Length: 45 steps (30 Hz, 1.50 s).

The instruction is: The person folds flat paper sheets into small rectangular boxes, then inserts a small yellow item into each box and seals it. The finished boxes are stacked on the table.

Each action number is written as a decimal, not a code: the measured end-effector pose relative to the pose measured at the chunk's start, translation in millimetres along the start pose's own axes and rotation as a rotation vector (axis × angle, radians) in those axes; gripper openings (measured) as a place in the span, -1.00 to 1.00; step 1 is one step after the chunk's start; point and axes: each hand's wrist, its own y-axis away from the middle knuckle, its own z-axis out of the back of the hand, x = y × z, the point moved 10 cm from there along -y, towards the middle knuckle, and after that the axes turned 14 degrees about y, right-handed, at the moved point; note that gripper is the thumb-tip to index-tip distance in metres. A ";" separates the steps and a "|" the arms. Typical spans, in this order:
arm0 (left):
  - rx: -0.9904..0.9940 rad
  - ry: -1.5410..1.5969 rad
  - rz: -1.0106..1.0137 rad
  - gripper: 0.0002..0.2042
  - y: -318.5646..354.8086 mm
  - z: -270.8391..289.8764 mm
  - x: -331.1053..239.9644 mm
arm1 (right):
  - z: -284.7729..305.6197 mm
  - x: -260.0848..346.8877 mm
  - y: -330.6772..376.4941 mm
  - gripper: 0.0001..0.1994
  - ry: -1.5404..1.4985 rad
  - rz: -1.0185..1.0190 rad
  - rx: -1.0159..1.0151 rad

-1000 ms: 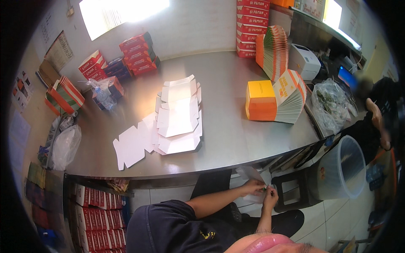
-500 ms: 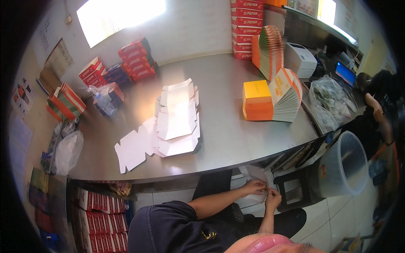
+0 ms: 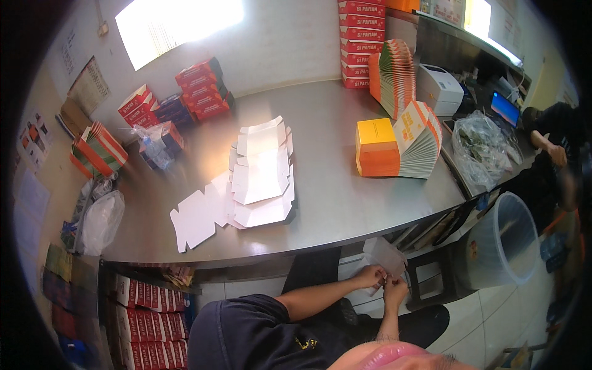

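Observation:
Below the table's front edge, both my hands are at a white cardboard box (image 3: 385,251), with one pale panel standing up behind my fingers. My left hand (image 3: 371,277) is closed on its near left side. Close beside it, my right hand (image 3: 394,288) pinches the box near a corner. The fingertips nearly meet, and the fold between them is too small to make out. On the steel table (image 3: 333,203) lies a pile of flat white box blanks (image 3: 262,176), with one blank (image 3: 196,221) spread out to the left.
Orange-and-yellow cartons (image 3: 377,148) stand at the table's right. Red boxes (image 3: 362,46) are stacked at the back. A plastic bag (image 3: 481,148), label printer (image 3: 439,89) and clear bin (image 3: 502,240) are on the right, where another person (image 3: 555,148) sits. More boxes (image 3: 151,320) fill a lower shelf.
The white box has come up a little, so more of its panel shows above my hands. My hands have shifted slightly and stay close together.

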 end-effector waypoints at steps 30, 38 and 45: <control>-0.050 -0.327 -0.209 -0.75 -6.2 14.3 -32.6 | -35.8 -19.8 6.7 -0.62 -0.859 -0.452 0.493; 0.104 0.100 0.037 -0.65 1.7 1.8 -18.4 | -42.4 -33.9 1.1 -0.62 -0.678 -0.493 0.437; 0.015 -0.266 -0.158 -0.67 -2.4 11.6 -22.8 | -16.2 -2.6 -6.3 -0.83 -0.296 0.057 0.143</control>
